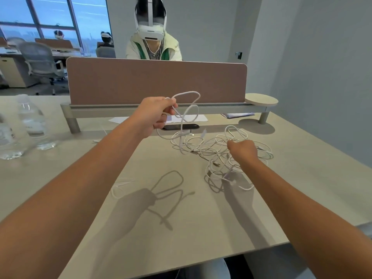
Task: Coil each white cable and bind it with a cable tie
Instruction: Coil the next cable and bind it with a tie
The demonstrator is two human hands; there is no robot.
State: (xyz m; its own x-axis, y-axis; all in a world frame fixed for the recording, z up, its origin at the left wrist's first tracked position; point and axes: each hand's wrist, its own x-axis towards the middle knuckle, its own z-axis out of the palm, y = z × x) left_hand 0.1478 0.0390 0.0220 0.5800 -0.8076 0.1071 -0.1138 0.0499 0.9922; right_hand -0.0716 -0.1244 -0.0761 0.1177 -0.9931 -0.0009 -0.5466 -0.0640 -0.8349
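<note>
My left hand (157, 113) is raised above the desk and pinches a white cable (188, 109), which loops up from my fingers and trails down into a tangled pile of white cables (217, 150) on the desk. My right hand (242, 151) is lower, over the right part of that pile, its fingers curled round some strands. A few thin white cable ties (120, 187) lie on the desk at the near left of the pile.
A brown divider screen (157, 81) stands across the desk's far side, with a person in a headset behind it. Clear water bottles (32, 121) stand at the left. A dark phone (181, 126) and papers (118, 119) lie under the screen's rail. A round shelf (261, 99) sits at far right.
</note>
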